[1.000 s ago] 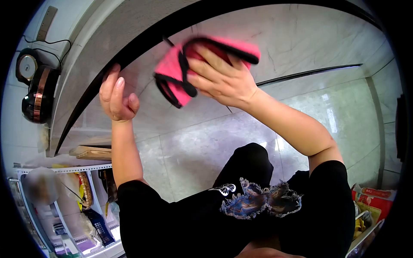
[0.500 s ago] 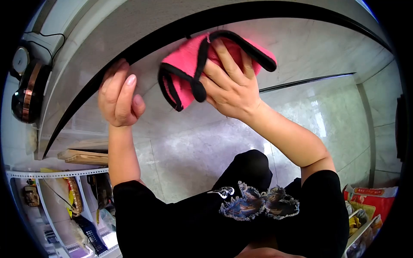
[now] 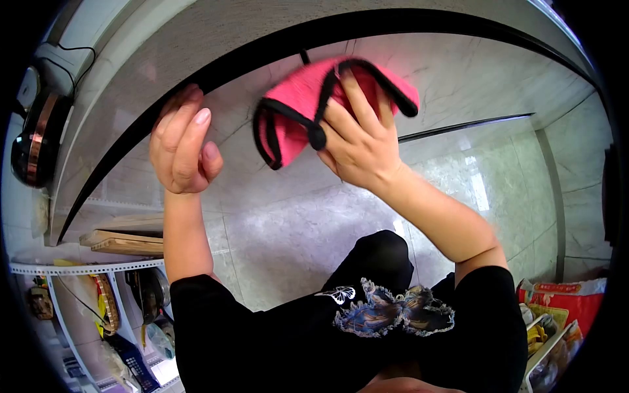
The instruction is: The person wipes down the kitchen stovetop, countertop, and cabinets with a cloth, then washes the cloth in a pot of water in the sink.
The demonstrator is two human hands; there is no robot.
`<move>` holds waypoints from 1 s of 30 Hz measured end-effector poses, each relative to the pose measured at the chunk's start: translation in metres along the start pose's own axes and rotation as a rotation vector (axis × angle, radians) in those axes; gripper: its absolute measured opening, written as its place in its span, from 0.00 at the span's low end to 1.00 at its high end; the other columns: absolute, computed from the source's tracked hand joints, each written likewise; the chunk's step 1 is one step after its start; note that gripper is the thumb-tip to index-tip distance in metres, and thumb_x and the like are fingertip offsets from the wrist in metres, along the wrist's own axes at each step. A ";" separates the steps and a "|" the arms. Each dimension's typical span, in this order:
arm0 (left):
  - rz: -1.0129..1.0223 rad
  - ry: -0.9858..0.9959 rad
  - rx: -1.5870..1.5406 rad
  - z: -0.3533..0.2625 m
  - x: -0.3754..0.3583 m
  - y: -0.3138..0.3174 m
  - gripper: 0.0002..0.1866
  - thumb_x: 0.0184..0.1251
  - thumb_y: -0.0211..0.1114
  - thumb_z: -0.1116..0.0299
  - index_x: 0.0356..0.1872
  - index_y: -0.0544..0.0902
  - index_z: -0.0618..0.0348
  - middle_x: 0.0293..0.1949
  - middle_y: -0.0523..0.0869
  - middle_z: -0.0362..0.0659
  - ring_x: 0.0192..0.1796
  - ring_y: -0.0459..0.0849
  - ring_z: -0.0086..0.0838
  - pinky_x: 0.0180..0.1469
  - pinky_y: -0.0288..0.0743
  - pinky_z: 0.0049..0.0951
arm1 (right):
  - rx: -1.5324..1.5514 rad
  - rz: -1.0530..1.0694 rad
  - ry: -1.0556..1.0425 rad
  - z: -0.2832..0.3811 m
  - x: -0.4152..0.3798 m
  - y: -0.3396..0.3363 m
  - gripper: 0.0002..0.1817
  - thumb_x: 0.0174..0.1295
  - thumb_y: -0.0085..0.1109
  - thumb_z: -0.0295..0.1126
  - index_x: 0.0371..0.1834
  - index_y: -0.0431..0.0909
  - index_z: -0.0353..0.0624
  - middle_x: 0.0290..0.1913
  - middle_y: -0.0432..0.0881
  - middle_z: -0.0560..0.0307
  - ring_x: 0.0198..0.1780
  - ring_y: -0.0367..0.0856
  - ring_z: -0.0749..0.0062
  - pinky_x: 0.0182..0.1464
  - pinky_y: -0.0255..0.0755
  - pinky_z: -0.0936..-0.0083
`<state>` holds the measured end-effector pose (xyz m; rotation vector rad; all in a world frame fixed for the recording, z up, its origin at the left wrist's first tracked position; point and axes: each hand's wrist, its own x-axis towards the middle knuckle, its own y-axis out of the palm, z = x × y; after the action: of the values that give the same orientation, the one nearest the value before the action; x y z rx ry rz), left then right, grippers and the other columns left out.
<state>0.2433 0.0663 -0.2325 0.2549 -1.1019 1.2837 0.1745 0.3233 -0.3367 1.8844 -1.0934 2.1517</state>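
Note:
A pink cloth [image 3: 295, 92] with black edging is bunched under my right hand [image 3: 363, 134], whose fingers press it against the pale marbled panel [image 3: 452, 72] below a curved black strip [image 3: 367, 23]. Several of those fingers are spread over the cloth, and part of it is folded back at the left. My left hand [image 3: 183, 144] is at the left part of the black strip, fingers loosely curled and a little apart, with nothing seen in it. Its farthest fingertips are against the dark strip and hard to make out.
At the lower left stands a white shelf rack [image 3: 85, 267] with assorted items, wooden boards [image 3: 128, 242] behind it. A round black appliance [image 3: 39, 141] is at the far left. A red bag [image 3: 570, 301] stands at the lower right beside a white basket [image 3: 547, 347].
The pink cloth and my right hand have shifted slightly right and down in the view. My left hand stays in nearly the same place. The surroundings have shifted a little with the camera.

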 end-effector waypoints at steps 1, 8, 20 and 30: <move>0.001 0.004 -0.007 -0.002 0.002 0.000 0.15 0.78 0.56 0.68 0.56 0.80 0.68 0.49 0.87 0.60 0.47 0.89 0.49 0.50 0.89 0.45 | -0.035 0.041 0.013 0.002 -0.013 -0.001 0.16 0.51 0.68 0.38 0.46 0.86 0.59 0.66 0.78 0.71 0.78 0.69 0.61 0.70 0.62 0.43; 0.019 -0.023 0.017 -0.003 -0.001 0.001 0.16 0.78 0.56 0.67 0.56 0.81 0.70 0.49 0.87 0.60 0.48 0.89 0.49 0.51 0.89 0.46 | -0.017 -0.050 -0.016 -0.008 0.025 -0.008 0.18 0.50 0.69 0.41 0.46 0.85 0.63 0.65 0.80 0.72 0.80 0.67 0.66 0.74 0.57 0.45; -0.059 -0.019 -0.001 0.003 -0.010 -0.010 0.23 0.79 0.50 0.62 0.54 0.81 0.79 0.48 0.86 0.64 0.48 0.90 0.56 0.53 0.89 0.50 | 0.099 0.163 -0.417 0.054 -0.057 0.087 0.33 0.68 0.54 0.38 0.80 0.69 0.64 0.84 0.63 0.68 0.82 0.63 0.72 0.79 0.62 0.67; -0.036 0.016 0.230 0.006 -0.007 -0.027 0.20 0.74 0.50 0.69 0.49 0.84 0.79 0.43 0.85 0.60 0.42 0.90 0.51 0.50 0.91 0.46 | 0.130 -0.338 -0.234 -0.105 0.011 -0.013 0.22 0.52 0.73 0.47 0.52 0.88 0.60 0.63 0.82 0.57 0.68 0.79 0.45 0.73 0.71 0.60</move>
<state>0.2641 0.0485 -0.2243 0.4338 -0.9319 1.3785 0.0908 0.3862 -0.3199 2.2329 -0.6144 1.8925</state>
